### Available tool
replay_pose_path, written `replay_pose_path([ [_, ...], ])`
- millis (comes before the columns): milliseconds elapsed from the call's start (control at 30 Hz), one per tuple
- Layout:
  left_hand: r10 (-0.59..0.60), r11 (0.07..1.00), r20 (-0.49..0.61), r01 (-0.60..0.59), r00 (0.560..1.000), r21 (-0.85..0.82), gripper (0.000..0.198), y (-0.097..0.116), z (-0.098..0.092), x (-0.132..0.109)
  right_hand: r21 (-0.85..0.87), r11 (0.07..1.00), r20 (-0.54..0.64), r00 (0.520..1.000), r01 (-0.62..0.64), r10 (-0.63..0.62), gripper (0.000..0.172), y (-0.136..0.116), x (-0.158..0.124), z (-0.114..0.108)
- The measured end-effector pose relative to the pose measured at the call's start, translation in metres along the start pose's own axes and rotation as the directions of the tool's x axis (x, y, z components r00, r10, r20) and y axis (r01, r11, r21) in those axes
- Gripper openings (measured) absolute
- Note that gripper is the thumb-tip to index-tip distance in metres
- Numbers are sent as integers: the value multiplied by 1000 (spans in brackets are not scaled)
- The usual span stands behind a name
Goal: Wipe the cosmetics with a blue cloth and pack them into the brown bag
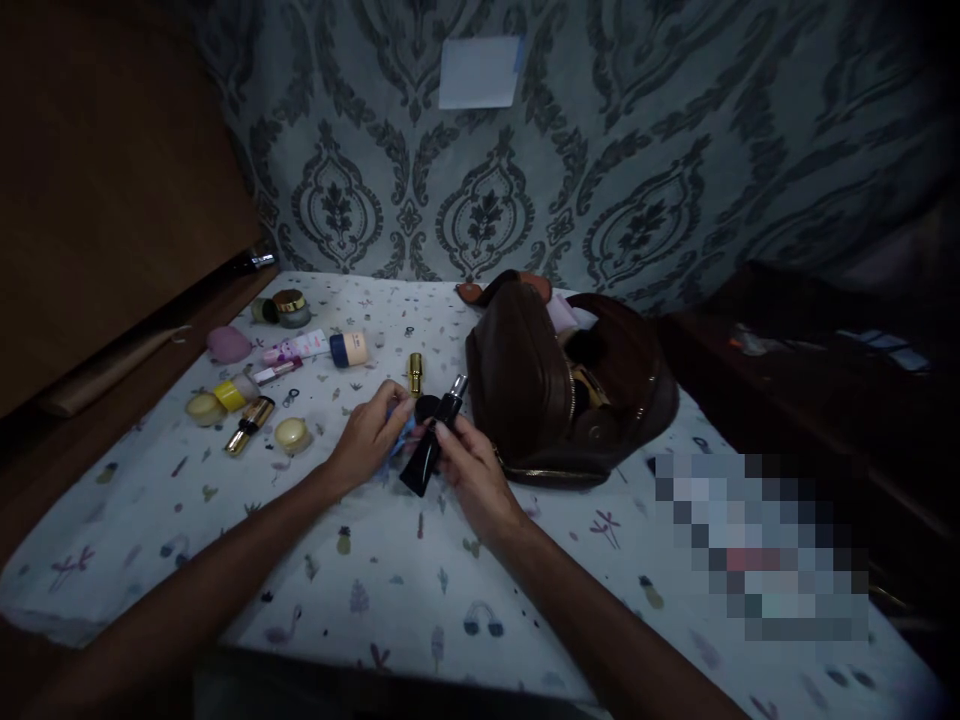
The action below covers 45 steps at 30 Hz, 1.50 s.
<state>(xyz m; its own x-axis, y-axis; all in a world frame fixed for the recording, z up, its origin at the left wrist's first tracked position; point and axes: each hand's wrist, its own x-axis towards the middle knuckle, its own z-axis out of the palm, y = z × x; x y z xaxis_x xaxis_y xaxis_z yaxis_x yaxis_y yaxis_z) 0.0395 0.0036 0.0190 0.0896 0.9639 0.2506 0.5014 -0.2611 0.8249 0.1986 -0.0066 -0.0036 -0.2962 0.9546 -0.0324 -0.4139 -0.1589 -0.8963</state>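
Note:
My right hand (480, 470) is closed around a black squeeze tube (424, 458) with a silver tip, held slanting above the table. My left hand (371, 430), fingers curled, grips a crumpled blue thing (397, 447), mostly hidden, perhaps a cloth. A dark round piece (427, 407) shows between the hands; I cannot tell whether either holds it. Just beyond stands a small gold tube (415, 374). Close to my right hand sits a brown leather bag (517, 385), unzipped, with a pale pink item (566, 315) and other things inside.
Cosmetics lie at the left: a navy-and-peach bottle (349, 350), a purple-and-white tube (296, 347), a gold-lidded jar (291, 308), a pink sponge (229, 345), a gold-and-black tube (250, 426) and a pale yellow round piece (292, 435). A blurred-out flat item (765, 550) lies on the patterned tablecloth (360, 640).

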Motion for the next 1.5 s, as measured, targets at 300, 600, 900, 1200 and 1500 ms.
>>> replay_pose_path([
  [300,246,969,-114,-249,963,-11,32,-3,-8,2,210,850,361,846,-483,392,39,-18,-6,-4],
  [600,193,978,113,-201,975,63,38,-3,-18,7,-55,901,359,833,-430,420,47,-15,-8,-7],
  [900,32,989,193,-58,981,133,38,0,-21,12,-803,539,287,958,253,-22,19,-16,-11,-5],
  [1200,2,996,189,-18,982,88,39,-5,-21,12,-975,22,213,961,221,-178,32,-19,-19,1],
  [1500,6,1000,181,-9,984,14,40,-2,-19,10,-960,-68,278,908,271,-313,31,-14,-20,-4],
])
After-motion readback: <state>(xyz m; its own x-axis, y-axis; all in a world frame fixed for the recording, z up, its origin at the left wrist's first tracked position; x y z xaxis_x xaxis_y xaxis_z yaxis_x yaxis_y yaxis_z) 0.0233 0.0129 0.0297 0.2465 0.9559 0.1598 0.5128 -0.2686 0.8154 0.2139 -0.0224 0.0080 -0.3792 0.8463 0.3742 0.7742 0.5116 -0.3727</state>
